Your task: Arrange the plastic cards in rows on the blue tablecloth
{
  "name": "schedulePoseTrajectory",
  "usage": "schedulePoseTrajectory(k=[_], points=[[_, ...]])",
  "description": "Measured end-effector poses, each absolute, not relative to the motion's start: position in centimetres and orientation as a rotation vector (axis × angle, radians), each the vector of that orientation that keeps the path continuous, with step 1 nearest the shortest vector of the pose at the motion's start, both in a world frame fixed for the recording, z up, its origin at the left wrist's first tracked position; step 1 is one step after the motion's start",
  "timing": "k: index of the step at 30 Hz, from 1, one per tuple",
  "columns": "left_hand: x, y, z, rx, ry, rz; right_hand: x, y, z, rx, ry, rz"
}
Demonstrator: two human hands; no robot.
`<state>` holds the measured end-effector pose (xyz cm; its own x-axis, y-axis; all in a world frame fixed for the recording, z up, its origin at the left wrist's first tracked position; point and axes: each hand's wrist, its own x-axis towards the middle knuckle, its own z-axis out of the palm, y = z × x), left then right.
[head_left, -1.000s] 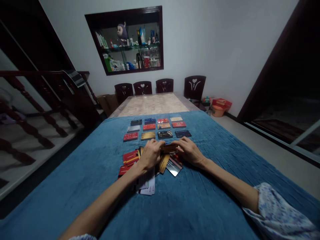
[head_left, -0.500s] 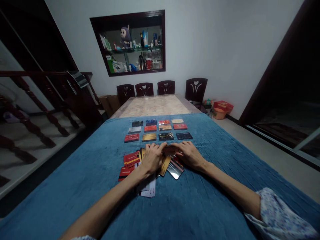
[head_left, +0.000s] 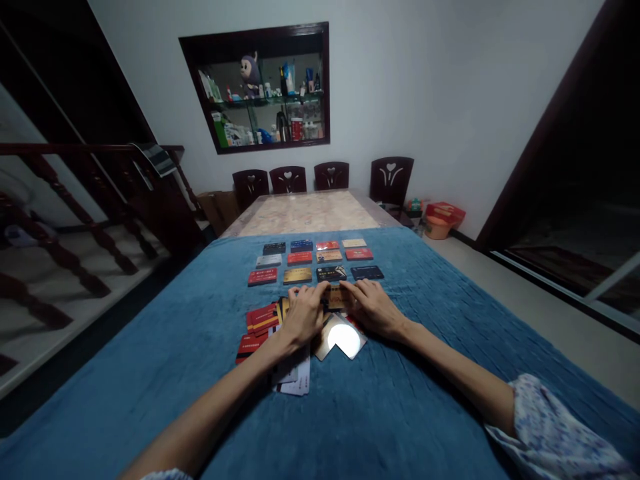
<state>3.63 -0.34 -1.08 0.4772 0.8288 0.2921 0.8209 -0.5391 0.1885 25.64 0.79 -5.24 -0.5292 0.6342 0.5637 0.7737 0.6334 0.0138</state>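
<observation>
My left hand [head_left: 304,313] and my right hand [head_left: 371,307] meet over a loose pile of cards [head_left: 280,333] on the blue cloth [head_left: 350,413]. Between their fingertips they pinch a brownish gold card [head_left: 335,297], held by its two short ends just above the pile. A shiny card [head_left: 345,339] below the hands glares white. Beyond the hands, several cards lie in a neat grid of three rows [head_left: 315,259], red, dark blue, gold and grey.
Past the blue cloth the table's bare marble top [head_left: 305,212] shows, with several dark wooden chairs [head_left: 390,179] behind it. A wall niche with glass shelves [head_left: 263,87] holds bottles and a plush toy. A stair railing [head_left: 75,193] stands at left, a red basin [head_left: 443,217] at right.
Both hands have lifted the brownish gold card slightly farther from me, toward the grid. The shiny card below them now reflects a bright glare.
</observation>
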Motion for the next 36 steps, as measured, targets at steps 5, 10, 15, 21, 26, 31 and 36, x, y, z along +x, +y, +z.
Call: schedulePoseTrajectory(k=[5,10,15,21,26,31,36], points=[[3.5,-0.1,-0.8,2.669,1.436,0.591,25.7,0.9,-4.8,-1.123,-2.329,-0.359],[3.5,0.3,-0.8,2.718,1.469,0.551,25.7,1.1,-4.3,-1.156,-2.339,-0.363],[3.7,0.7,-0.5,2.748,1.467,0.55,26.1,1.4,-3.9,-1.166,-2.323,-0.403],[3.9,1.7,0.0,2.812,1.494,0.521,26.6,2.3,-3.6,-1.16,-2.312,-0.447],[4.0,2.7,0.7,2.827,1.507,0.475,26.6,3.3,-2.7,-1.195,-2.37,-0.419],[4.1,4.1,1.4,2.847,1.481,0.396,26.7,4.3,-1.2,-1.24,-2.456,-0.379],[4.5,5.5,2.1,2.826,1.514,0.298,26.6,5.6,0.0,-1.33,-2.538,-0.355]])
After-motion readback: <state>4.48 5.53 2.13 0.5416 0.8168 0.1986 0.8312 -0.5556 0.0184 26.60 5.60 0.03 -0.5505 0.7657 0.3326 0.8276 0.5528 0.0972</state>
